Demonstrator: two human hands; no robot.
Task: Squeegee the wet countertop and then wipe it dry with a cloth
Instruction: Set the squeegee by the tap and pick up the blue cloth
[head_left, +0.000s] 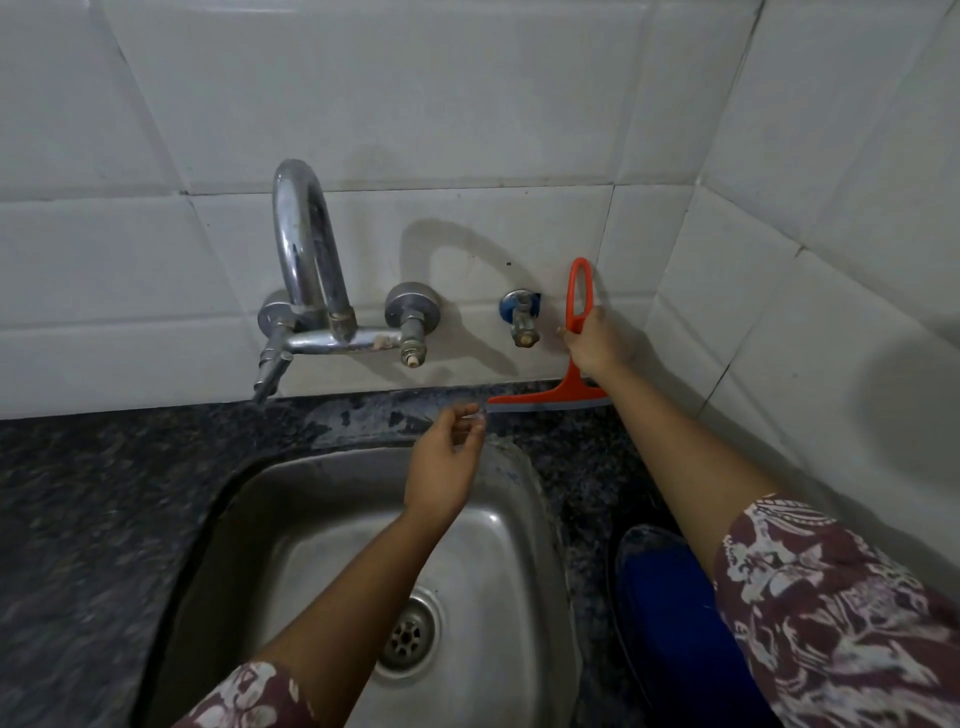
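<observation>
An orange squeegee stands upright against the tiled wall, its blade resting on the dark speckled countertop behind the sink. My right hand grips its looped handle. My left hand hovers over the sink's back rim, fingers loosely curled and apart, holding nothing, its fingertips close to the left end of the blade. The strip of counter behind the sink shows wet patches. No cloth is in view.
A steel sink with a drain lies below my arms. A chrome tap and a small blue-collared valve stick out of the wall. A blue object sits on the counter at right.
</observation>
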